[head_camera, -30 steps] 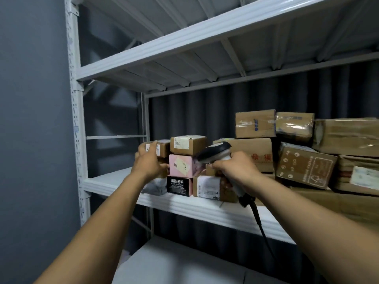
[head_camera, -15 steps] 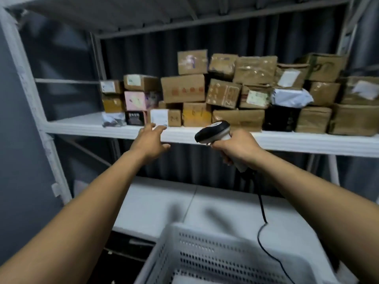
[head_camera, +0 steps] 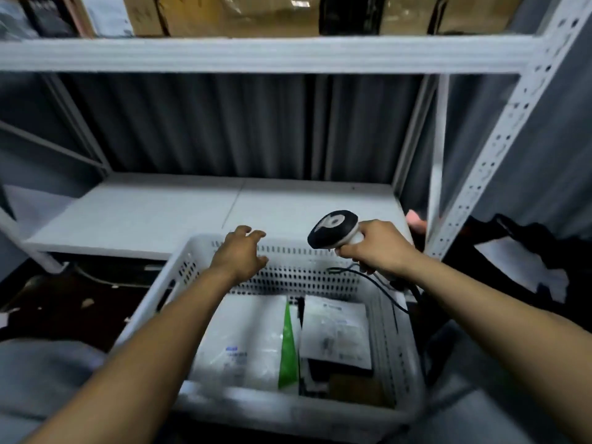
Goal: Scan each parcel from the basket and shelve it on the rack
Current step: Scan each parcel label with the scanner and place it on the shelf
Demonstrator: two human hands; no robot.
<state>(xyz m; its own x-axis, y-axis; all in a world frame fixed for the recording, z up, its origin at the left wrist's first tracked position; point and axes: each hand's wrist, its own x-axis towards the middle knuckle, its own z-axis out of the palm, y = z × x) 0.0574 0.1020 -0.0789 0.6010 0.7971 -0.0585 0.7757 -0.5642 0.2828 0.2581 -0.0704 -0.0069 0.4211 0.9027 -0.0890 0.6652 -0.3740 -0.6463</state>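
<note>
The left hand (head_camera: 238,254) is hovering empty, fingers spread, over the basket (head_camera: 304,274) of parcels (head_camera: 246,341) — the right hand (head_camera: 376,251) is gripping the scanner (head_camera: 334,229), its cable (head_camera: 381,285) dangling inside, possibly snagging a lifted parcel.

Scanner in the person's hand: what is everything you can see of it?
The scanner is a handheld gun type, seemingly plastic: black rounded head with a pale patch, white neck. The right hand grips its handle, hiding most of it. It is held over the basket's far rim, head toward the left. A black cable trails from its base.
</note>
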